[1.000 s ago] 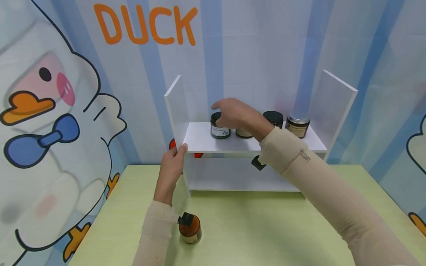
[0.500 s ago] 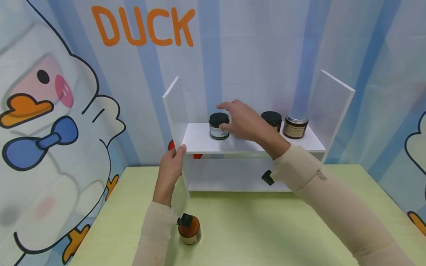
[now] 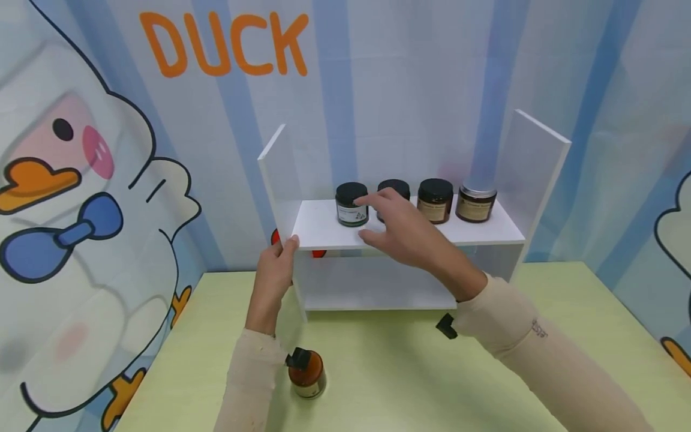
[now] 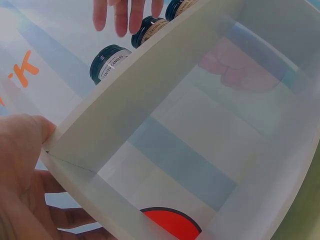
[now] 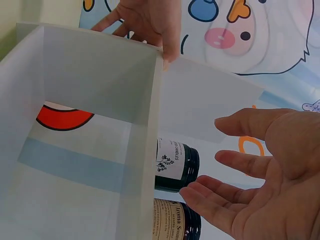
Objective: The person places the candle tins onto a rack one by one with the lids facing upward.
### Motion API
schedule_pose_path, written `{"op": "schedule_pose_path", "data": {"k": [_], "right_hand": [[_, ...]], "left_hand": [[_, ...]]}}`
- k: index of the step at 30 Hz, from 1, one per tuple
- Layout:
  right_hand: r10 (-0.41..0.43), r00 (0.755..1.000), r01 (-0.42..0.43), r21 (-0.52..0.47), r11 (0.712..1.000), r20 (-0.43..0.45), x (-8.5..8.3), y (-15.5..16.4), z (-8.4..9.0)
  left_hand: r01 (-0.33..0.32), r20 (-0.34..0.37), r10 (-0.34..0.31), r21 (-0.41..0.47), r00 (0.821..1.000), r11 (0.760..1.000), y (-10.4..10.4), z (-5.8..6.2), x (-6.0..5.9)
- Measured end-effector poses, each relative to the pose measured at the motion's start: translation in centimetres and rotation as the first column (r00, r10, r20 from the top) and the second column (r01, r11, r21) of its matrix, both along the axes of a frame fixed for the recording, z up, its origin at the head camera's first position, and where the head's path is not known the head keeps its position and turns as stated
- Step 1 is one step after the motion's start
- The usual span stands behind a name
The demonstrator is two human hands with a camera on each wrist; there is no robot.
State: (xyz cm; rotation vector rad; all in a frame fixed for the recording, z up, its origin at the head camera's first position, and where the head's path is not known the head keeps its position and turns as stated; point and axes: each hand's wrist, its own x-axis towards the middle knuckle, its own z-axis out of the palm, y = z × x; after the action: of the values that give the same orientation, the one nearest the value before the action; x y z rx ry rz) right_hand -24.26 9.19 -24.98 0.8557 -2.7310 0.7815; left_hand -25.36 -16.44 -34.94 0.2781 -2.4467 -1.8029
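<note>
My left hand grips the left side of a white two-tier shelf, thumb at the front edge and fingers behind the panel, as the left wrist view shows. On the upper board several dark candle jars stand in a row. The leftmost candle jar has a black lid and a white label reading "scented candles". My right hand hovers in front of the second candle jar, partly hiding it. Its fingers are spread and hold nothing. Further right stand a black-lidded candle jar and a silver-lidded candle jar.
An amber glass container with a pale label stands on the pale green table beside my left forearm. The shelf's right side panel rises above the upper board. A striped duck-print backdrop hangs behind.
My right hand has drawn back from the leftmost candle jar, down and to the right, uncovering the jars behind it. The left hand keeps its grip on the shelf.
</note>
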Motion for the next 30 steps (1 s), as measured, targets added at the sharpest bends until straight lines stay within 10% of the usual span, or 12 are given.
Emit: {"op": "schedule_pose_path", "data": {"k": [30], "right_hand": [[0.081, 0.996, -0.071, -0.229, 0.971, 0.035, 3.7, 0.6, -8.0]], "left_hand": [[-0.005, -0.008, 0.005, -0.003, 1.0, 1.0, -0.1, -0.2, 0.0]]}}
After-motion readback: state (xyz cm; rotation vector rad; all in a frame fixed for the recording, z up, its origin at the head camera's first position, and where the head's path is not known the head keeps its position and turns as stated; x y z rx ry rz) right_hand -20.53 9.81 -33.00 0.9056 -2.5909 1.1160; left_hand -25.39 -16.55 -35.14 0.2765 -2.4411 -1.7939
